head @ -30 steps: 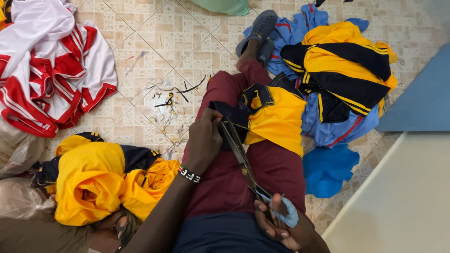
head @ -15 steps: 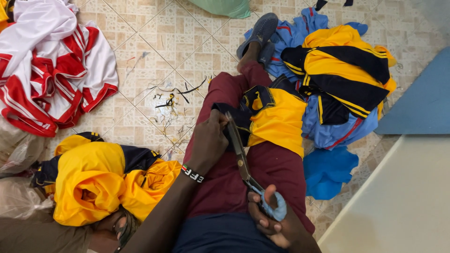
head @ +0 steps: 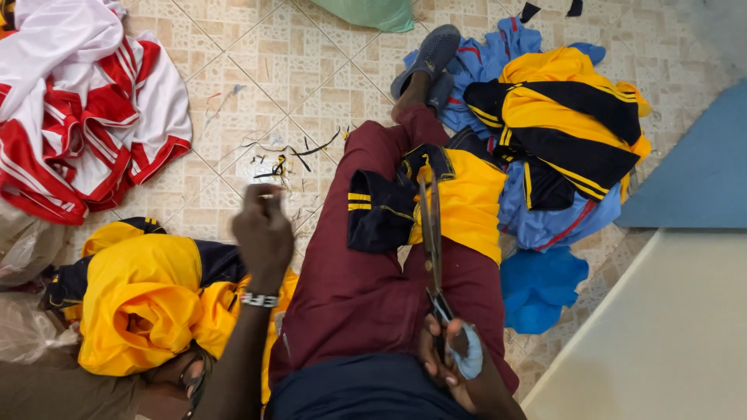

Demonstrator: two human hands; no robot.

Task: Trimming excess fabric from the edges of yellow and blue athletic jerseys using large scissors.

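Since before, our left hand [head: 263,233] has lifted off the yellow-and-navy garment [head: 436,198] on our lap, fingers pinched together (contents unclear); our right hand [head: 451,362] grips one pair of scissors [head: 432,241].

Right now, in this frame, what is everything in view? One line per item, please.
scissors: one, long metal blades, pale blue handle, lying along the lap over the garment
yellow and navy garment: one, draped on the right thigh
yellow and black pile: one heap, upper right on blue clothes
blue clothes: several, right of the legs
red and white jerseys: one heap, upper left
yellow heap: one, lower left
thread scraps: scattered, dark, on the tiled floor
green bag: one, top edge
shoes: grey, top centre
maroon trousers: centre
left hand: raised over the floor, fingers pinched
right hand: gripping the scissors' handle
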